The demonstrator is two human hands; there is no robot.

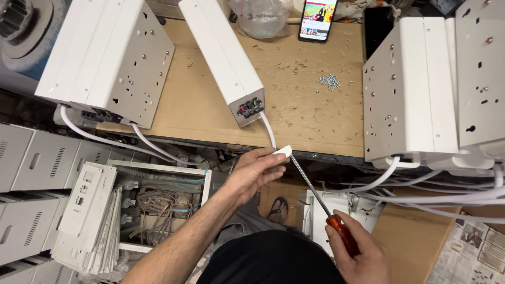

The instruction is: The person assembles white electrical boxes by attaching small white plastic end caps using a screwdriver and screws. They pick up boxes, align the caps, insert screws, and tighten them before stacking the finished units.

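Observation:
My left hand (256,171) grips a small white plug piece (282,152) at the end of a white cable (269,130) that runs from a long white metal box (221,55) standing on the wooden bench (310,113). My right hand (357,251) holds a screwdriver by its red-orange handle (342,233). Its long steel shaft (309,184) slants up to the left, and the tip meets the white plug piece by my left fingers.
White metal boxes stand at the left (108,58) and right (410,87) of the bench, trailing white cables. A pile of small screws (329,81), a lit phone (317,20) and a plastic bag (260,18) lie at the back. Stacked panels (87,215) and a wiring crate sit below.

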